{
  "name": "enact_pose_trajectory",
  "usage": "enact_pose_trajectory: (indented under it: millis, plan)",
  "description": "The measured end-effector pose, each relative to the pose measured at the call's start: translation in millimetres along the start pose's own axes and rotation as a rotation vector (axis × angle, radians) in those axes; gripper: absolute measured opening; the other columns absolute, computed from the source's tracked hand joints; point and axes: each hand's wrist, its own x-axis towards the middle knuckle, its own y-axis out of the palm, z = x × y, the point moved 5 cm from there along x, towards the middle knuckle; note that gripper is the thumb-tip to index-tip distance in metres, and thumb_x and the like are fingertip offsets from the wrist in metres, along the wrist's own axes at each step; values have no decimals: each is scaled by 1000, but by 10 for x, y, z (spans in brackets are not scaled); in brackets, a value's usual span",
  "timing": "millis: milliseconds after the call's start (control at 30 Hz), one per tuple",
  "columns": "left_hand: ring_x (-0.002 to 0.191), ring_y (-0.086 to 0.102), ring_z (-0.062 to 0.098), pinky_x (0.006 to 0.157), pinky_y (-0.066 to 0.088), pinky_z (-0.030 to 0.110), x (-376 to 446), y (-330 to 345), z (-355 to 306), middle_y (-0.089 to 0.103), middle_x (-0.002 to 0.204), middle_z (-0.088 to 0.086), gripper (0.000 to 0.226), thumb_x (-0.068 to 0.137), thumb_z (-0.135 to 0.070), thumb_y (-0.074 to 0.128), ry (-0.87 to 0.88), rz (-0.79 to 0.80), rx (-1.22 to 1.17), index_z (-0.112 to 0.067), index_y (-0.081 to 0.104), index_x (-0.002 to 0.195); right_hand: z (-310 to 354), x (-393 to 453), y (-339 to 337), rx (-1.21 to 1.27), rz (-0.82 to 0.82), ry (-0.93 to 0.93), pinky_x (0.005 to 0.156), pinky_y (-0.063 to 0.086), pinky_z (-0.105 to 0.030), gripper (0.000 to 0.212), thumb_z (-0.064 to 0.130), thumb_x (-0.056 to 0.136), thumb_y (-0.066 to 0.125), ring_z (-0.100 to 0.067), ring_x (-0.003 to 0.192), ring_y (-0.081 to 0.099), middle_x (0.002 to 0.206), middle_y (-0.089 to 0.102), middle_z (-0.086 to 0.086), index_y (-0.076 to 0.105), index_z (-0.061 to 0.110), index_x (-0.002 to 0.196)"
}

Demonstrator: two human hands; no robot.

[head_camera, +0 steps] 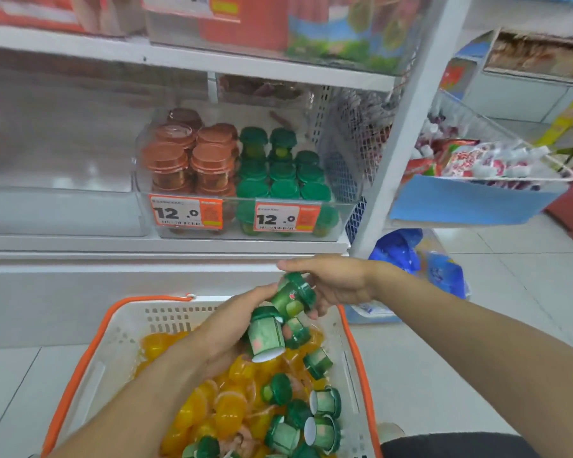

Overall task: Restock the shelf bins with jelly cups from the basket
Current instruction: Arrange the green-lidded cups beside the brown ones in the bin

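Light, rigid, slick green jelly cups (293,297): right hand (336,285) grips one by its lid; left hand (235,320) grips another's body (266,335)

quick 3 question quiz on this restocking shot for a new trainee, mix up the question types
1. True or false: the right hand holds a green jelly cup above the basket.
2. Multiple choice: in the clear shelf bin, the green-lidded cups sit A) left of the brown-lidded cups, B) right of them, C) underneath them.
3. Fill in: besides green cups, the basket holds loose ______ jelly cups.

Key
1. True; the left hand also holds green cups.
2. B
3. Orange
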Motion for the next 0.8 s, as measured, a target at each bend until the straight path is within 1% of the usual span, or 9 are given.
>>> enact_pose_trajectory:
  millis: [67, 133, 233, 333, 467, 567, 667, 733, 800]
  plan:
    - [61, 62, 19, 56, 46, 24, -44, 63, -112, 70, 78, 11, 37, 90, -50, 59, 0, -64, -10, -17, 76, 87, 78, -64, -51, 38, -53, -50, 51, 46, -25, 57, 63, 95, 46, -22, 57, 58, 84, 66, -9, 58, 9, 109]
    - [62, 59, 19, 61, 43, 27, -38, 105, -257, 70, 80, 11, 43, 84, -56, 63, 22, -74, -36, -16, 75, 94, 186, -169, -121, 77, -112, -138, 52, 49, -26, 56, 62, 94, 47, -23, 58, 61, 86, 66, -13, 60, 10, 109]
    - [65, 58, 17, 59, 40, 28, -84, 134, -518, 68, 78, 8, 34, 91, -52, 57, 34, -104, 2, -21, 73, 87, 353, -323, -201, 135, -160, -282, 59, 55, -28, 54, 51, 87, 62, -26, 70, 66, 95, 67, -19, 63, 5, 116]
    - [75, 57, 19, 59, 38, 29, -145, 116, -800, 68, 81, 7, 33, 92, -51, 56, 69, -140, 66, -22, 72, 93, 530, -436, -240, 238, -220, -418, 65, 58, -28, 49, 41, 85, 68, -25, 81, 67, 103, 72, -16, 68, 4, 117]
    - [69, 51, 22, 52, 29, 28, -200, 28, -963, 63, 80, 10, 32, 91, -48, 59, 100, -179, 70, -20, 73, 88, 757, -513, -251, 273, -351, -537, 75, 59, -34, 48, 37, 81, 72, -30, 87, 70, 102, 74, -14, 69, -1, 111]
    - [54, 54, 21, 43, 27, 25, -256, -130, -922, 66, 76, 11, 32, 94, -38, 57, 94, -269, 15, -11, 72, 87, 901, -503, -404, 293, -582, -556, 79, 61, -42, 53, 37, 77, 81, -37, 89, 73, 106, 74, -16, 65, -1, 110]
    - [53, 53, 22, 41, 26, 24, -321, -306, -844, 64, 73, 14, 35, 96, -35, 54, 78, -301, 17, -7, 72, 86, 1100, -467, -706, 218, -864, -582, 75, 62, -44, 64, 44, 66, 88, -28, 79, 75, 110, 69, -14, 59, 9, 111]
    - [49, 51, 22, 41, 25, 23, -339, -420, -832, 63, 70, 16, 34, 97, -33, 53, 83, -314, 22, -7, 71, 83, 1260, -438, -924, -38, -1063, -539, 74, 61, -40, 65, 52, 70, 84, -25, 78, 74, 110, 65, -7, 57, 13, 115]
    - [48, 50, 23, 40, 25, 23, -303, -527, -843, 63, 69, 16, 34, 96, -31, 54, 72, -325, 6, -6, 72, 83, 1425, -366, -1117, -322, -1207, -432, 77, 60, -42, 69, 58, 76, 77, -25, 83, 73, 105, 68, -8, 59, 8, 120]
